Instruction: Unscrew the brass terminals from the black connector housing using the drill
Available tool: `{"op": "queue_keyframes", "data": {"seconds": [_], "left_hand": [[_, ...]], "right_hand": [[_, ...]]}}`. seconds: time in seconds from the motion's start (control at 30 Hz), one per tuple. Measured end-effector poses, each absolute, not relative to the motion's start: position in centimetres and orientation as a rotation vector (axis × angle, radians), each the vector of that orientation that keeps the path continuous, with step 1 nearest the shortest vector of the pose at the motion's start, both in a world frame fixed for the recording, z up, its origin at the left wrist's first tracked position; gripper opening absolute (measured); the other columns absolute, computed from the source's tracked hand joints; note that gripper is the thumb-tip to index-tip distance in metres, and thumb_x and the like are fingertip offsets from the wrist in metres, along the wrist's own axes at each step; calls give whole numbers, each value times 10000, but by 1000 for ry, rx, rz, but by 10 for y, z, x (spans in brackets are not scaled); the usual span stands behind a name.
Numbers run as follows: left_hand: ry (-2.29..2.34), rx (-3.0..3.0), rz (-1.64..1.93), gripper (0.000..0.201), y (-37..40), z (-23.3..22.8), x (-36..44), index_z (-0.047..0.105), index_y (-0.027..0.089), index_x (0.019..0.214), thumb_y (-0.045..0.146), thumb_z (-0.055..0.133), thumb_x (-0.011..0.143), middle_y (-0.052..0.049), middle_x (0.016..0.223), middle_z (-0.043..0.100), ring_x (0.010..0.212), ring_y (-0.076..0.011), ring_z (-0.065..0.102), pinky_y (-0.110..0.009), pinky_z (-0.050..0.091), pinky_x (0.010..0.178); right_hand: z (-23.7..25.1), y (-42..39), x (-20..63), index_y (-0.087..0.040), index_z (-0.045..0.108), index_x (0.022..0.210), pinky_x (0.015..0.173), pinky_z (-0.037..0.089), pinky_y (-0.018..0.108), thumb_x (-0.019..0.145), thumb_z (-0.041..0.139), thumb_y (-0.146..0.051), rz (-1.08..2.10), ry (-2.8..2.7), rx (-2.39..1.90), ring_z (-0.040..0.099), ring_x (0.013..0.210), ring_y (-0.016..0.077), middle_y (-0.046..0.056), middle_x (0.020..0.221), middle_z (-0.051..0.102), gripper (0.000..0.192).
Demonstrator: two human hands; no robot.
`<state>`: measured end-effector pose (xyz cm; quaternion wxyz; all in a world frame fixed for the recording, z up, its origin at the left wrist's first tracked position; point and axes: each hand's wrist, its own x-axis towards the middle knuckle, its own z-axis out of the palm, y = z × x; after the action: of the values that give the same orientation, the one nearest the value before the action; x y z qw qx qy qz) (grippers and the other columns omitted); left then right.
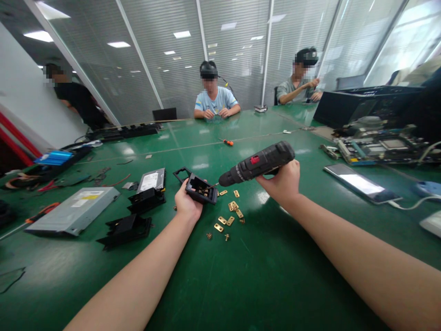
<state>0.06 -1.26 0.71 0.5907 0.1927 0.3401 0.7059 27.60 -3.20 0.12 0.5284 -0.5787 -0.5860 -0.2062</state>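
My left hand is closed around a small black plastic housing with an open lid frame; brass-coloured parts show inside it. In my right hand is a black cordless drill with a red switch, gripped by its handle. The drill tilts down to the left, and its bit reaches the opening of the housing. Whether the bit touches a screw inside, I cannot tell. Below the drill several brass plates lie loose on the green table, with small screws close by.
Two black housings, a hard drive and a silver disc drive lie to the left. A phone and a circuit board are on the right. Farther back lies an orange-handled screwdriver; two people sit across the table.
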Motion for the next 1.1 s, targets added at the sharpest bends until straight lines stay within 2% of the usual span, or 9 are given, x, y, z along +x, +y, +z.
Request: {"op": "queue_keyframes", "data": {"seconds": [0.4,0.7,0.9,1.1], "left_hand": [[818,431,1587,296,-18,11,1,673,222,925,114,616,655,-55,895,742,945,-295,761,-492,606,936],[850,403,1586,206,-19,14,4,662,221,926,150,679,733,-65,915,750,903,-282,758,-483,607,913],[880,413,1598,126,-19,17,6,656,211,868,197,671,744,-59,839,711,821,-256,723,-458,609,886],[884,437,1564,261,-17,14,3,645,218,879,102,612,648,-66,867,731,846,-257,732,-444,617,862]], "right_hand": [[1,-31,276,-252,549,931,908,477,531,700,717,-423,-479,-1396,-1397,652,930,367,84,885,676,333],[1,-31,277,-264,536,940,920,481,542,689,724,-424,-486,-1398,-1403,656,963,381,90,909,686,352],[3,-33,277,-260,548,937,936,468,547,694,730,-418,-482,-1422,-1394,653,974,381,97,921,690,342],[4,-34,276,-252,550,926,935,463,546,703,715,-428,-486,-1421,-1374,657,972,383,102,910,689,329]]}}
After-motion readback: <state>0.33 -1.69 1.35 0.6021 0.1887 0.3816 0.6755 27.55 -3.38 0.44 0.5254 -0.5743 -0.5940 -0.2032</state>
